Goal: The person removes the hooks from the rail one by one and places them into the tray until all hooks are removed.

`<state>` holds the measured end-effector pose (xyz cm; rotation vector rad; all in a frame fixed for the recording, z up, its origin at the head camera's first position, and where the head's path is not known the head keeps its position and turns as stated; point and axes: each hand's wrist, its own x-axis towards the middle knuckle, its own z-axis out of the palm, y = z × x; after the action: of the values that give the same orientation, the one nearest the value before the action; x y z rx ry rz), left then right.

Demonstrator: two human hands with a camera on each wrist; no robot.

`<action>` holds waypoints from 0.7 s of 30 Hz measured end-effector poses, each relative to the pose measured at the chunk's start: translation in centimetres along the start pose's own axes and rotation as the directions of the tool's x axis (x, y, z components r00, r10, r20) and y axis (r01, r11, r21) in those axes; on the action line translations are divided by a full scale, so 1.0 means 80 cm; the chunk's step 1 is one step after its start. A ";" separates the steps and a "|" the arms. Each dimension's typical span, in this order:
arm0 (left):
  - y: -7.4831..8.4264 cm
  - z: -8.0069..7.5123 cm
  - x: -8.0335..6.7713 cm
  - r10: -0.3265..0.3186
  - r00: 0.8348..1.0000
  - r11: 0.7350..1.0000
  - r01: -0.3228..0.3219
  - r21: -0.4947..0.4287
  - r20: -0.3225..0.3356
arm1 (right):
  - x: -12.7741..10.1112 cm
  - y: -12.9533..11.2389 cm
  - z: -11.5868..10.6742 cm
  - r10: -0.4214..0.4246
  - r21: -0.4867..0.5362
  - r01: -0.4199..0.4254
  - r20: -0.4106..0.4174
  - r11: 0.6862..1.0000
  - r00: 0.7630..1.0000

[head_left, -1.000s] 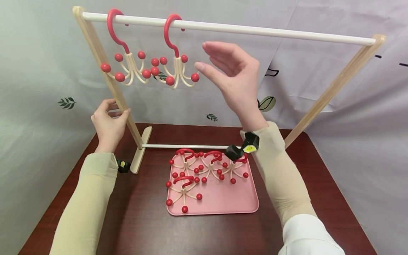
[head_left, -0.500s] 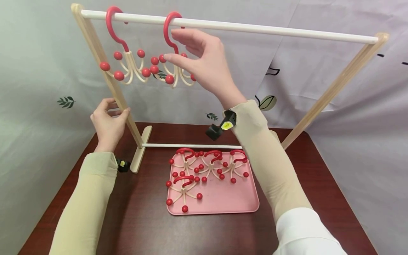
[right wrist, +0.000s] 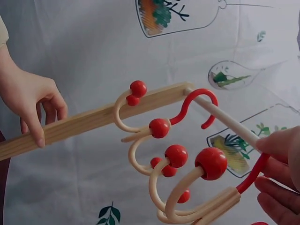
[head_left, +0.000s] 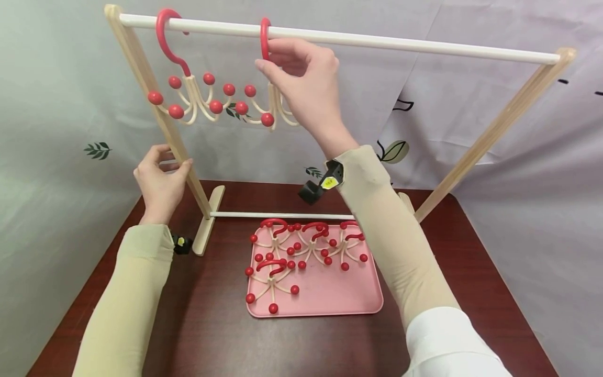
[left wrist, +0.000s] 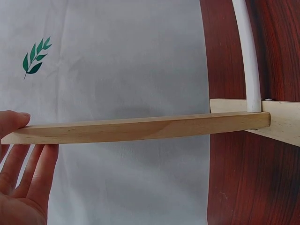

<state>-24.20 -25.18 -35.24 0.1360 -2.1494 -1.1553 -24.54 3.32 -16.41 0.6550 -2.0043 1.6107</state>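
My right hand (head_left: 313, 86) pinches the red hook of a multi-arm hanger (head_left: 274, 102) between thumb and fingers. That hook loops over the white top rail (head_left: 400, 44) of a wooden rack; some of the hanger's arms hide behind my hand in the head view. To its left a second hanger (head_left: 192, 99) of the same kind hangs free, its pale arms tipped with red balls. Lower left, my left hand (head_left: 162, 183) holds the rack's left post (left wrist: 126, 130), thumb on one side and fingers on the other.
On the dark red table (head_left: 212, 324) lies a pink tray (head_left: 334, 296) with several more red-hooked hangers (head_left: 271, 283). A thin white lower bar (head_left: 282, 215) runs behind it. The rack's right post (head_left: 494, 125) slants down beside my right forearm.
My right hand has moved left to the second hanger and taken hold of its hook. That hanger has turned and shifted slightly right along the rail. The left hand stays on the post.
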 end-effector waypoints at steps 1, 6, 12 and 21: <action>0.000 0.000 0.000 0.000 1.000 1.000 0.000 0.003 0.000 | 0.000 0.001 -0.002 -0.002 -0.001 0.002 -0.012 1.000 1.000; -0.001 0.001 0.001 0.003 1.000 1.000 -0.003 0.007 0.000 | -0.006 -0.004 -0.012 0.009 0.017 -0.008 -0.071 1.000 0.997; 0.000 0.002 0.000 0.011 1.000 1.000 -0.011 -0.003 0.000 | -0.013 -0.018 -0.025 0.004 0.093 0.009 -0.142 0.996 0.990; 0.001 0.001 0.002 -0.004 1.000 1.000 0.004 0.003 0.001 | -0.036 -0.023 -0.047 -0.119 0.141 0.151 -0.210 0.979 0.970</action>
<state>-24.38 -25.17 -35.13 0.1411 -2.1532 -1.1542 -20.90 6.83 -16.14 0.6433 -1.6668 1.6904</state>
